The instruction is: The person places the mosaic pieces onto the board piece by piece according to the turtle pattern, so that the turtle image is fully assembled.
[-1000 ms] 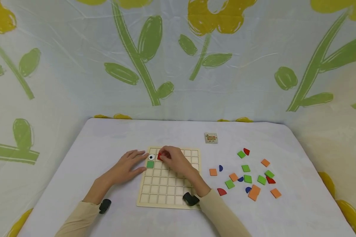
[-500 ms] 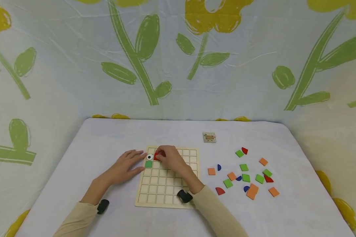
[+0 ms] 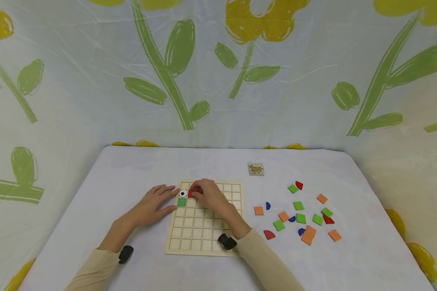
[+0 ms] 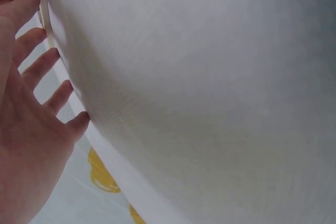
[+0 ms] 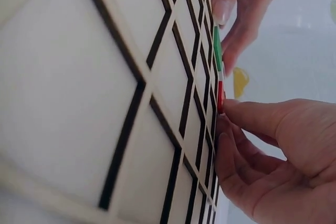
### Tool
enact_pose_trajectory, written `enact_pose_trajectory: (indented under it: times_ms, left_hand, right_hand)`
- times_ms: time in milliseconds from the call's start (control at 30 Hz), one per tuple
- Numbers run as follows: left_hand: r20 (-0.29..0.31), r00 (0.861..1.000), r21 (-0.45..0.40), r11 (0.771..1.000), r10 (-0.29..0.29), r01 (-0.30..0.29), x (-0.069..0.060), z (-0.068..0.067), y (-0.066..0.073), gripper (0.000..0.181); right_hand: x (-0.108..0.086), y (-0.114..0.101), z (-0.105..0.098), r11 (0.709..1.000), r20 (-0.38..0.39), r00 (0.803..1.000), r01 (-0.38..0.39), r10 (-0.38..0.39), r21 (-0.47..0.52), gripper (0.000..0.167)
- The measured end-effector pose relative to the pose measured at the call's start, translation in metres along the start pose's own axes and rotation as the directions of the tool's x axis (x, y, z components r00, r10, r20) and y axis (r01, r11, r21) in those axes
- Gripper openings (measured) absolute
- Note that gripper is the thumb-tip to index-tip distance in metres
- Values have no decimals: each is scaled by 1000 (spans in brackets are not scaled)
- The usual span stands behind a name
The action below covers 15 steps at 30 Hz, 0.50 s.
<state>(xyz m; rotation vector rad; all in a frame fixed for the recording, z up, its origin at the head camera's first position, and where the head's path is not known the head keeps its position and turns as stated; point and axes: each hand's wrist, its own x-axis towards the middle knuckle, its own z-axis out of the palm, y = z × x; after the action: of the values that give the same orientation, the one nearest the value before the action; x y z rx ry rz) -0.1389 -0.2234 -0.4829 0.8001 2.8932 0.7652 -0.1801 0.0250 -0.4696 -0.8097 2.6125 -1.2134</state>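
Observation:
A wooden grid board [image 3: 207, 233] lies on the table. Near its far left corner my right hand [image 3: 212, 199] pinches a red tile [image 3: 190, 194] that sits in a cell. The right wrist view shows the thumb against this red tile [image 5: 220, 94], with the other fingers curled beneath. Left of it is a white round eye tile [image 3: 183, 193], and a darker green square tile [image 3: 181, 202] lies in the cell below the eye. With fingers spread, my left hand [image 3: 152, 206] touches the board's left edge. The left wrist view shows those fingertips [image 4: 67, 86] along the edge.
Loose tiles are scattered right of the board: light green squares [image 3: 298, 205], orange squares [image 3: 259, 211], red quarter-rounds [image 3: 269, 235] and blue half-rounds [image 3: 268, 205]. A small picture card [image 3: 256, 169] lies behind the board. Flower-printed cloth [image 3: 276, 121] rises behind the table.
The red tile, tilted in my right fingers a second ago, now lies flatter in the cell beside the eye tile. My left hand stays at the board's edge. The whole head view shifted slightly.

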Motion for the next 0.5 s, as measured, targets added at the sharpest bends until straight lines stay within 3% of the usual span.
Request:
enact_pose_trajectory:
  times_ms: [233,500]
  left_hand:
    - [13,1000,-12,1000,-11,12,2,2,2,59]
    - [27,999,13,999,-36,35,1,1,0,60]
  right_hand:
    - [-6,1,-5,1000,39,999,-9,8,26,18]
    - [-22,8,-17,995,17,995,98,-98,2,19]
